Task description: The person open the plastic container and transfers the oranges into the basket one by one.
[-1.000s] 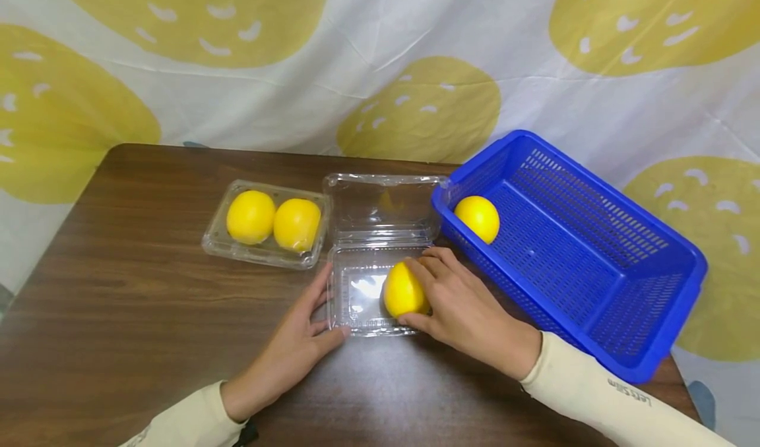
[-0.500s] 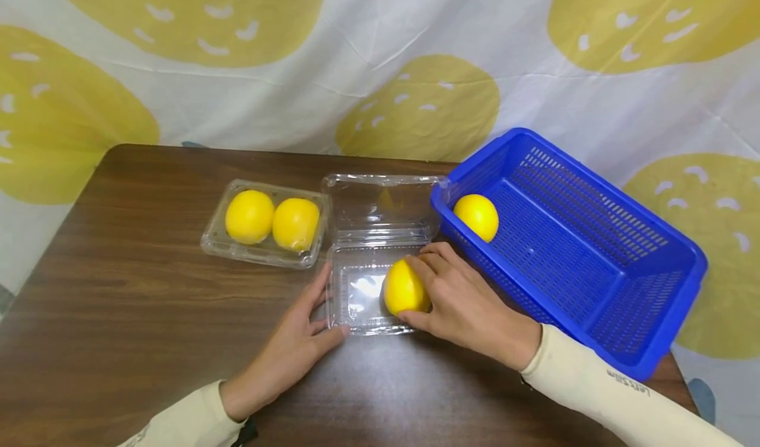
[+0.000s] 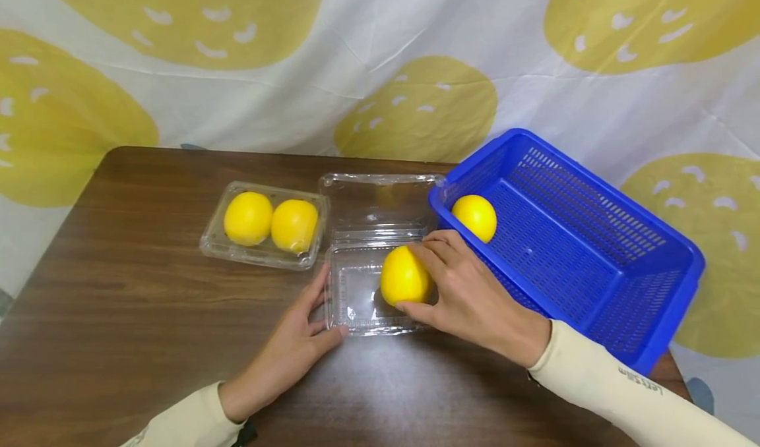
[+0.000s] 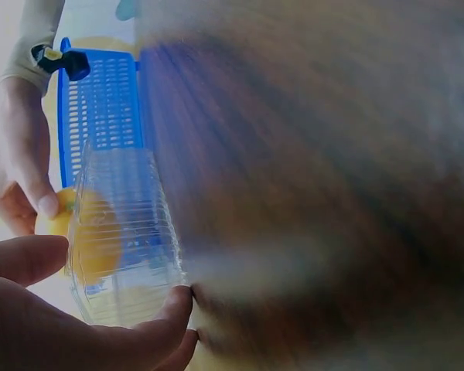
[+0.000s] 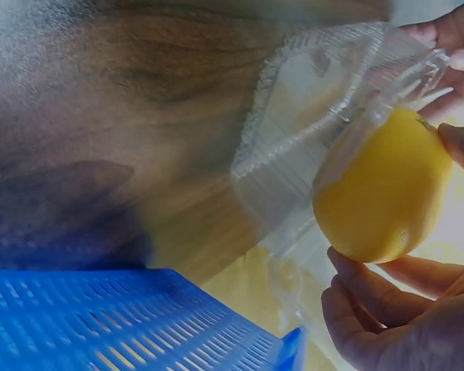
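My right hand [image 3: 469, 289] holds a yellow citrus fruit [image 3: 405, 277] between thumb and fingers, over the right half of an open clear plastic clamshell box [image 3: 356, 302]. In the right wrist view, the fruit [image 5: 387, 193] shows a green stem spot and overlaps the box's rim. My left hand [image 3: 299, 335] holds the box's left side, thumb at the near corner and fingers along the wall. From the left wrist, the thumb [image 4: 31, 259] appears at the upper rim and a fingertip [image 4: 179, 301] low by the base. The raised lid [image 3: 380, 203] leans back toward the basket.
Left of the open box stands a second clear box [image 3: 261, 257] holding two yellow fruits [image 3: 248, 219]. At the right, a blue slotted basket [image 3: 594, 282] holds one yellow fruit [image 3: 474, 218]. A patterned cloth [image 3: 380, 31] hangs behind the brown table [image 3: 148, 302].
My right hand and its fruit have risen slightly and shifted toward the back of the box within the last half second. The left hand keeps its place on the box.
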`<state>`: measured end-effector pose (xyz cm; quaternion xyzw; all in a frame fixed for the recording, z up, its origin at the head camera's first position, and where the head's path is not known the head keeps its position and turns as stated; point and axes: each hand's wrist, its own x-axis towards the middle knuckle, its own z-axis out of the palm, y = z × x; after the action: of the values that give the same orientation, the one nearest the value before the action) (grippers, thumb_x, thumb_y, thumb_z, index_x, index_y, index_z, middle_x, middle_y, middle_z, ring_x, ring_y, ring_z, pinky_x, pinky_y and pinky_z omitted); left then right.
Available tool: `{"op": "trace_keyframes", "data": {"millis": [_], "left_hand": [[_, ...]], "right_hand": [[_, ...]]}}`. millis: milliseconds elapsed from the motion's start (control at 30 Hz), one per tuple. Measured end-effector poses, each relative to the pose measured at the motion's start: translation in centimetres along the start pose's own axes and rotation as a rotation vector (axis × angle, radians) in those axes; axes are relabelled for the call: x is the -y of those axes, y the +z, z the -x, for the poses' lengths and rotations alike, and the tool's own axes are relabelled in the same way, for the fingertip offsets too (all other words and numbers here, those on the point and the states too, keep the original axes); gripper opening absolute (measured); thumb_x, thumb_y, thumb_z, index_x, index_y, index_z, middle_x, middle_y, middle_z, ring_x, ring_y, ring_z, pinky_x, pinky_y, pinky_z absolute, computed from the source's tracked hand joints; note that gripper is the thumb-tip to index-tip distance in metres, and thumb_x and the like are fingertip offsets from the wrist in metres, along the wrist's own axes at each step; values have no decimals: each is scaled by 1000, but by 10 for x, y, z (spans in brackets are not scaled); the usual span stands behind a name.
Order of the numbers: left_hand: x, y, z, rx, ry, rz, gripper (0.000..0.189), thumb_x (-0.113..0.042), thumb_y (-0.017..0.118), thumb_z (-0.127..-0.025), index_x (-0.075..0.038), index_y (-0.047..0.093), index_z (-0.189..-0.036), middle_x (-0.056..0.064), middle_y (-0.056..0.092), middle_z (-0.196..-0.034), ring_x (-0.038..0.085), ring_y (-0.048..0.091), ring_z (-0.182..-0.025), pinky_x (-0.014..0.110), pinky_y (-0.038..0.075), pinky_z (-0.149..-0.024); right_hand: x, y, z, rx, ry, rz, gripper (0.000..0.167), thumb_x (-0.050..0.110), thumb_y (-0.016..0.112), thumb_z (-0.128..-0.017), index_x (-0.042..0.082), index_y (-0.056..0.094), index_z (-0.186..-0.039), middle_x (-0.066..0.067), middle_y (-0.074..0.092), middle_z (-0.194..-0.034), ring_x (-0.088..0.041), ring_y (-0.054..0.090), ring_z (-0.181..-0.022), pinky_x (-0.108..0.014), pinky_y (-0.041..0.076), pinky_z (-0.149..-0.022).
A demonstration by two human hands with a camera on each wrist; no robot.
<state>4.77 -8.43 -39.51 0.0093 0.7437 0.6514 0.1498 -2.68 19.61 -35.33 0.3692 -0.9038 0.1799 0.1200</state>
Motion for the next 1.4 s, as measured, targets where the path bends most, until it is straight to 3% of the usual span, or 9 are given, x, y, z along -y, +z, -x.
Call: {"op": "trace_keyframes", "data": {"millis": [867, 1400], "left_hand": [[1, -1, 0, 4, 12, 10, 100, 1, 79, -95, -7, 20, -176, 23, 26, -179, 44, 39, -158, 58, 48, -122], [1, -1, 0, 4, 6, 29, 100, 2, 78, -95, -7, 21, -176, 23, 25, -179, 44, 38, -159, 57, 47, -123]], "right_hand": [[6, -30, -9, -45, -51, -27, 81, 39, 100, -74, -8, 71, -133, -21, 74, -124, -38, 63, -122, -54, 58, -108], [-7, -52, -22, -115, 3, -45, 81, 36, 102, -73, -7, 71, -134, -23, 75, -123, -42, 59, -124, -57, 58, -104]]}}
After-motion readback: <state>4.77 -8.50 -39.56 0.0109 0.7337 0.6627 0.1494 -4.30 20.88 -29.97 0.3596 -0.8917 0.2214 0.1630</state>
